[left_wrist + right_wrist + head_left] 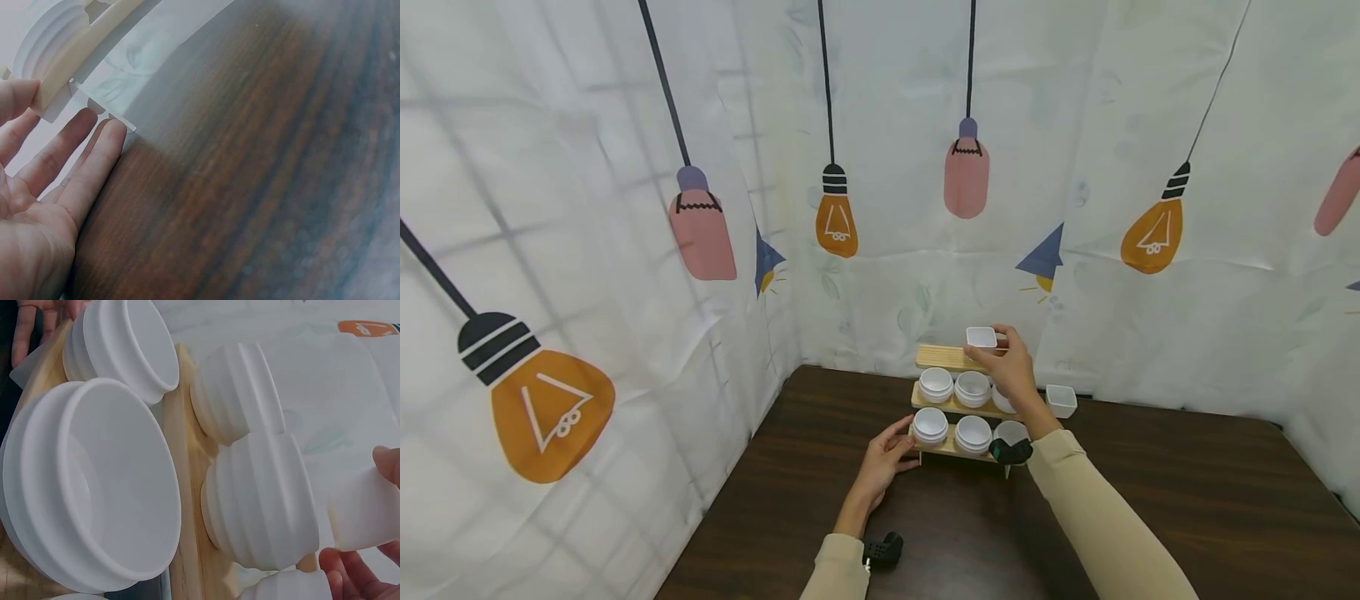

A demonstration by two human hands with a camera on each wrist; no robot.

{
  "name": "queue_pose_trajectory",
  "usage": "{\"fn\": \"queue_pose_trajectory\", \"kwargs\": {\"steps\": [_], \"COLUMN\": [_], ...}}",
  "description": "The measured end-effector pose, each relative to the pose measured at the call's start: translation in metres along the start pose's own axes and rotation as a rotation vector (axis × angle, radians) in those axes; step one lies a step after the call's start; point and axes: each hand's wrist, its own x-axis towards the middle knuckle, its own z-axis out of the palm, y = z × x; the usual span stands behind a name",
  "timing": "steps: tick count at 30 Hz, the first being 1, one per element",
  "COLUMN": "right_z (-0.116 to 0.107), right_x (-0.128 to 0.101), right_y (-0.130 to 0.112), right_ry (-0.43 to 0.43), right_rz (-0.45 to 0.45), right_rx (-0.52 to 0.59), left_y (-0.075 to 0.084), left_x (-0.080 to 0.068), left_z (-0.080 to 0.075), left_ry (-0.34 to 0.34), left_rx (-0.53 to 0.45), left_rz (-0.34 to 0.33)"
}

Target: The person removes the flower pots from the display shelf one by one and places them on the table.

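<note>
Pinching a square cup (981,338), mouth up, the right hand (1013,365) hovered by the top of a tiered stand (938,357) lying lengthwise left-to-right; the left hand (882,463) gripped its lower left end.

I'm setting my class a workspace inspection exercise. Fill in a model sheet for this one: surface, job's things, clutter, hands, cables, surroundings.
Surface: dark wood-grain table.
Job's things: three-tier wooden rack with six round white bowls, three on each of the two lower tiers; one square white cup in hand; a second square cup just right of the rack.
Clutter: nothing seen.
Hands: left hand holds the left end of the lowest tier; right hand grips the first cup at the top tier, contact with the tier unclear.
Cables: nothing seen, only cords printed on the backdrop.
Surroundings: pale backdrop with printed hanging lamps.
</note>
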Motion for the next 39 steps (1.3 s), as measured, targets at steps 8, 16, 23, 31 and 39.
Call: {"fn": "queue_pose_trajectory", "kwargs": {"steps": [8, 16, 23, 31, 39], "right_z": [-0.001, -0.012, -0.023, -0.033, -0.045], "right_x": [0.0, -0.003, -0.005, -0.009, -0.013], "right_y": [0.002, 0.002, 0.004, 0.01, 0.014], "right_ry": [0.0, 0.003, 0.023, 0.051, 0.058], "right_rz": [-0.002, -0.056, -0.072, -0.064, -0.069], "right_rx": [0.011, 0.004, -0.006, -0.01, -0.022], "left_y": [-0.001, 0.0, 0.001, 0.0, 0.0], "left_x": [0.0, -0.001, -0.001, 0.0, 0.0], "left_z": [0.0, -0.001, -0.002, -0.001, -0.001], "left_ry": [-0.002, -0.005, -0.004, 0.001, -0.005], "left_rx": [0.003, 0.001, 0.001, 0.001, 0.002], "left_rz": [-0.001, 0.006, 0.011, 0.005, 0.011]}}
